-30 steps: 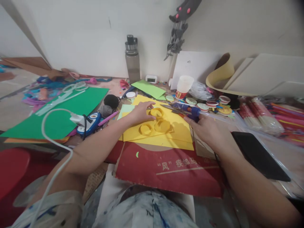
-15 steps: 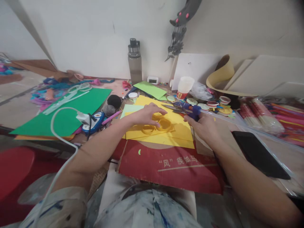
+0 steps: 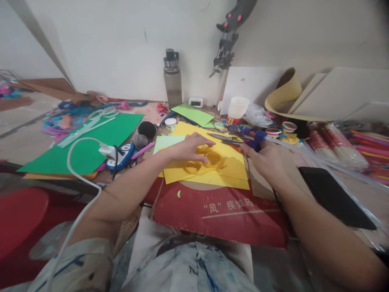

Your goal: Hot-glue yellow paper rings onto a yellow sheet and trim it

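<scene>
My left hand (image 3: 194, 147) reaches over yellow paper, its thumb and index finger curved around a yellow paper loop (image 3: 213, 159). The contact of the fingertips is partly hidden. A second yellow paper ring (image 3: 192, 166) stands beside it, on the yellow sheets (image 3: 178, 175). In my right hand (image 3: 266, 160) is a blue hot glue gun (image 3: 255, 140), its nozzle pointing left and a long clear glue stick (image 3: 306, 151) running out behind. Scissors (image 3: 225, 138) lie under the nozzle on the paper, blades to the left. Red cardboard (image 3: 219, 225) lies beneath the sheets.
Green sheets (image 3: 118, 134), a blue power strip (image 3: 124, 157) and a white cable (image 3: 70, 158) are on the left. Behind stand a grey bottle (image 3: 172, 83) and paper cups (image 3: 238, 107). A black phone (image 3: 336, 197) lies by my right forearm, near bagged craft sticks (image 3: 337, 146).
My right hand and the glue gun have shifted slightly right. The top yellow sheet has slid a little right and towards me, along with the rings. My left hand keeps its pose.
</scene>
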`<control>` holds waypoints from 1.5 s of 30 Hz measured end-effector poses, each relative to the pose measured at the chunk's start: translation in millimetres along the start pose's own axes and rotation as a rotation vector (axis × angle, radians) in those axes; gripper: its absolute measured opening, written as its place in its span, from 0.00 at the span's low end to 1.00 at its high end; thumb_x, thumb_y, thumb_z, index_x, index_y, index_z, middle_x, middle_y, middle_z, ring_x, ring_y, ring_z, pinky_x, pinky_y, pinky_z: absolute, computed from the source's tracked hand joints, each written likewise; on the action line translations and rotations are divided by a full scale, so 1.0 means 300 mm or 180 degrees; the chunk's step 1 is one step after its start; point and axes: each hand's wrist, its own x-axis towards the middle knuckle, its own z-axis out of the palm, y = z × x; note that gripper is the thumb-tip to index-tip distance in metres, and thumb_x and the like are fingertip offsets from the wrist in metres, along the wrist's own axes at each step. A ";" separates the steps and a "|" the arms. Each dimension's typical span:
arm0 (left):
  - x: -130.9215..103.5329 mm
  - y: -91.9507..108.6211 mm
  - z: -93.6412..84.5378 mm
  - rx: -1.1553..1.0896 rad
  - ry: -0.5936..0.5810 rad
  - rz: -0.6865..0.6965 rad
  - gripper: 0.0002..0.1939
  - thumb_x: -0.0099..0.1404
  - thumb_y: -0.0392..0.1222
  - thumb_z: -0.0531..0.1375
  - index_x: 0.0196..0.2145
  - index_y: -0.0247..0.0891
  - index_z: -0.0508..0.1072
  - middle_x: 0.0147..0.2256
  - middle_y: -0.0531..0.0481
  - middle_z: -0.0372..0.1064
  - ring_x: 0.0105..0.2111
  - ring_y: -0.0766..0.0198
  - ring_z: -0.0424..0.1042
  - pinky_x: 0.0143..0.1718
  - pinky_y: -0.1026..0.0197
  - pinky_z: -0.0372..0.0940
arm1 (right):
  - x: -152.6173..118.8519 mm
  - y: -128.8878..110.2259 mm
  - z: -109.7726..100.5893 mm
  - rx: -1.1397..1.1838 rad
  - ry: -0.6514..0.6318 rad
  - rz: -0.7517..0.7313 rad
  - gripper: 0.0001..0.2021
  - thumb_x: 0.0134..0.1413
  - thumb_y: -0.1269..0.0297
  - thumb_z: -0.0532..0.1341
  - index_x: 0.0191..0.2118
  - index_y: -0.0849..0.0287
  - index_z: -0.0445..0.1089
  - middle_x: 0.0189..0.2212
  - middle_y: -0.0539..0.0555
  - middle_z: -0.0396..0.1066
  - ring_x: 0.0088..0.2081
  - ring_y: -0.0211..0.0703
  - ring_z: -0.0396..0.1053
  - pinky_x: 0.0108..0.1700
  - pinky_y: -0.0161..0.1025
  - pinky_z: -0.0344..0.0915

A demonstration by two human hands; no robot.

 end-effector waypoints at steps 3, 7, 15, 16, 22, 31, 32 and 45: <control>-0.025 -0.016 -0.057 -0.0046 0.0211 -0.0026 0.24 0.61 0.57 0.66 0.51 0.42 0.74 0.50 0.45 0.73 0.53 0.54 0.65 0.57 0.53 0.56 | 0.005 0.012 0.003 0.0091 -0.0001 -0.0041 0.17 0.52 0.49 0.63 0.34 0.60 0.76 0.30 0.58 0.77 0.34 0.51 0.72 0.40 0.47 0.65; -0.061 -0.002 -0.124 -0.0101 -0.0303 -0.0322 0.25 0.56 0.58 0.68 0.44 0.39 0.76 0.42 0.48 0.73 0.40 0.60 0.70 0.44 0.60 0.61 | 0.009 0.023 0.006 0.0084 -0.0075 0.0079 0.19 0.53 0.48 0.62 0.38 0.60 0.76 0.32 0.59 0.78 0.35 0.52 0.73 0.41 0.47 0.65; -0.065 0.049 -0.093 0.0229 -0.1324 -0.0100 0.24 0.56 0.52 0.68 0.46 0.37 0.73 0.44 0.47 0.70 0.41 0.60 0.70 0.43 0.62 0.61 | 0.012 0.027 0.005 0.0086 -0.0157 0.0139 0.20 0.53 0.46 0.62 0.37 0.59 0.76 0.30 0.59 0.78 0.33 0.53 0.73 0.37 0.45 0.65; -0.064 0.047 -0.090 0.0246 -0.1329 -0.0103 0.23 0.57 0.51 0.68 0.46 0.37 0.73 0.44 0.46 0.70 0.41 0.60 0.69 0.43 0.62 0.61 | 0.013 0.029 0.005 0.0076 -0.0188 0.0135 0.20 0.53 0.46 0.62 0.37 0.59 0.76 0.30 0.60 0.78 0.33 0.53 0.73 0.37 0.45 0.65; -0.062 0.043 -0.098 0.0375 -0.1143 -0.0138 0.23 0.56 0.52 0.66 0.45 0.37 0.74 0.43 0.46 0.70 0.41 0.59 0.69 0.43 0.61 0.61 | 0.011 0.024 0.008 -0.0157 -0.0284 0.0267 0.21 0.53 0.45 0.61 0.35 0.61 0.77 0.29 0.60 0.77 0.31 0.52 0.71 0.34 0.44 0.61; -0.056 0.078 -0.093 0.0704 -0.0807 -0.0584 0.23 0.56 0.54 0.64 0.44 0.36 0.75 0.44 0.44 0.71 0.41 0.58 0.70 0.42 0.60 0.63 | 0.006 0.020 0.009 -0.0357 -0.0265 0.0337 0.22 0.53 0.45 0.61 0.36 0.61 0.78 0.30 0.60 0.77 0.32 0.52 0.70 0.35 0.44 0.61; -0.055 0.075 -0.089 0.0715 -0.0813 -0.0607 0.22 0.56 0.53 0.64 0.43 0.36 0.75 0.44 0.44 0.71 0.41 0.57 0.70 0.43 0.60 0.63 | 0.005 0.018 0.009 -0.0387 -0.0256 0.0355 0.22 0.53 0.45 0.61 0.36 0.61 0.78 0.29 0.60 0.76 0.32 0.52 0.70 0.35 0.44 0.60; -0.055 0.049 -0.071 0.0476 -0.0911 -0.0479 0.25 0.58 0.52 0.64 0.51 0.37 0.74 0.49 0.43 0.68 0.46 0.56 0.70 0.50 0.58 0.62 | -0.001 0.003 0.012 -0.0256 -0.0248 0.0316 0.21 0.51 0.44 0.62 0.35 0.59 0.76 0.30 0.60 0.78 0.32 0.54 0.73 0.33 0.43 0.60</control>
